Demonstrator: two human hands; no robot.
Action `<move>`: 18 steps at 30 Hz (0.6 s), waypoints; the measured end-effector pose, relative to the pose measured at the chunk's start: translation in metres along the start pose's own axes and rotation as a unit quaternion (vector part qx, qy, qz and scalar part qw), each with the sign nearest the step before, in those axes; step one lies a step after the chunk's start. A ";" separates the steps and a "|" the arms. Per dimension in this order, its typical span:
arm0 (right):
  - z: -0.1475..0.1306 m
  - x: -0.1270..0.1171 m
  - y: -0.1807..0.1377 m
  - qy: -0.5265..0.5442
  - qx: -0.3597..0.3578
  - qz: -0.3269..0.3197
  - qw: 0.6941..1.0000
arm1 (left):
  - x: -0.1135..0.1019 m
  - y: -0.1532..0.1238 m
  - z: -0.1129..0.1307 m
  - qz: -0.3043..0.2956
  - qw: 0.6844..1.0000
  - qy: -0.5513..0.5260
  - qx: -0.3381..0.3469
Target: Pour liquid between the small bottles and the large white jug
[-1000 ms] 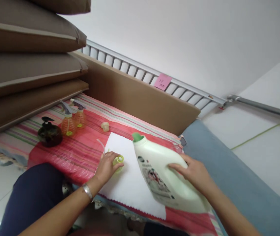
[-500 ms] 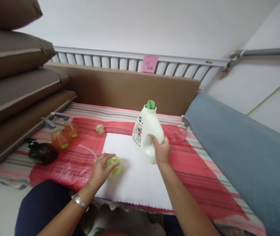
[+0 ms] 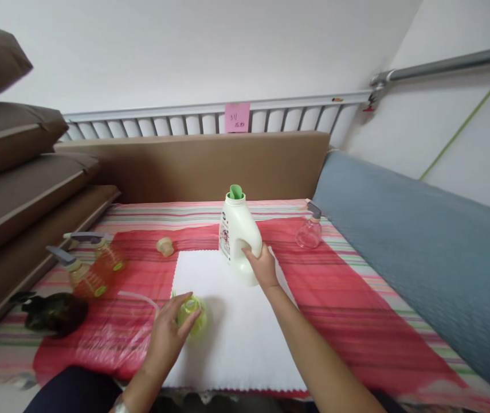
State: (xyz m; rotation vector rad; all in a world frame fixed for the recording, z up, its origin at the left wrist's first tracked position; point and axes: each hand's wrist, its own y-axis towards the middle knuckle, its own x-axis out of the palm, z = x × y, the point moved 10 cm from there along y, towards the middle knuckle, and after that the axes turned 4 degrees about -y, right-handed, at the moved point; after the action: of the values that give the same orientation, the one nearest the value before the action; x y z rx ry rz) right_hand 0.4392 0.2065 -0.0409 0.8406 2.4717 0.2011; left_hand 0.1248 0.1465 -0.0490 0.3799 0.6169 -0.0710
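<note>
My right hand (image 3: 264,265) grips the handle of a white detergent jug (image 3: 240,229) with a green spout at its uncapped mouth. The jug is nearly upright at the far part of a white cloth (image 3: 245,338); whether its base touches the cloth I cannot tell. Nearer to me, my left hand (image 3: 171,327) has its thumb and fingers around the neck of a small see-through yellow-green bottle (image 3: 197,324) on the cloth's left part. The bottle's mouth is open and faces up. A thin clear tube (image 3: 137,296) runs out from beside my left hand; its other end is hidden.
A cream-coloured cap (image 3: 165,246) lies left of the cloth. Two amber spray bottles (image 3: 83,278) and a dark green bottle (image 3: 58,314) lie at the left. A clear pink spray bottle (image 3: 309,232) stands at the right. Brown padded boards (image 3: 25,172) are stacked on the left.
The view has shifted, so the scene sits lower and further left. Both hands keep the same hold, the right on the jug's handle and the left around the small bottle.
</note>
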 end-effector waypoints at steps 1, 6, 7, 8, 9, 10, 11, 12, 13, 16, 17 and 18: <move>0.000 0.001 -0.001 -0.003 -0.002 -0.014 1.000 | 0.000 0.000 0.001 -0.004 1.000 -0.002 0.002; -0.005 0.000 -0.008 -0.010 -0.017 -0.064 0.998 | -0.005 -0.001 -0.002 0.002 1.000 -0.018 0.003; -0.006 -0.001 -0.010 -0.011 -0.018 -0.067 0.998 | -0.007 -0.001 -0.003 0.007 1.000 -0.023 0.001; -0.006 -0.002 -0.011 -0.010 -0.018 -0.069 0.997 | -0.008 -0.002 -0.005 0.012 1.000 -0.029 -0.001; -0.006 -0.004 -0.012 -0.009 -0.017 -0.071 0.997 | -0.009 -0.002 -0.006 0.016 0.999 -0.034 -0.004; -0.006 -0.005 -0.012 -0.007 -0.018 -0.072 0.997 | -0.009 -0.003 -0.007 0.020 0.999 -0.039 -0.005; -0.007 -0.005 -0.013 -0.004 -0.018 -0.074 0.997 | -0.010 -0.003 -0.007 0.023 0.999 -0.043 -0.006; -0.007 -0.006 -0.013 0.001 -0.020 -0.077 0.997 | -0.012 -0.004 -0.007 0.025 0.999 -0.046 -0.006; -0.008 -0.006 -0.013 0.007 -0.023 -0.078 0.997 | -0.014 -0.004 -0.006 0.029 0.998 -0.049 -0.007; -0.014 -0.013 -0.014 0.038 -0.036 -0.074 0.996 | -0.027 -0.004 -0.002 0.044 0.997 -0.060 -0.008; -0.017 -0.018 -0.015 0.051 -0.040 -0.065 0.996 | -0.032 -0.003 0.000 0.049 0.997 -0.067 -0.009; -0.020 -0.026 -0.017 0.063 -0.042 -0.051 0.996 | -0.038 -0.003 0.002 0.054 0.996 -0.073 -0.010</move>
State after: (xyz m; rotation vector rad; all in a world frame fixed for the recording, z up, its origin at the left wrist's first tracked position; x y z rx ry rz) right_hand 0.4372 0.1776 -0.0181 0.6842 2.5950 0.3278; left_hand 0.0942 0.1411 -0.0260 0.3842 0.4510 0.0109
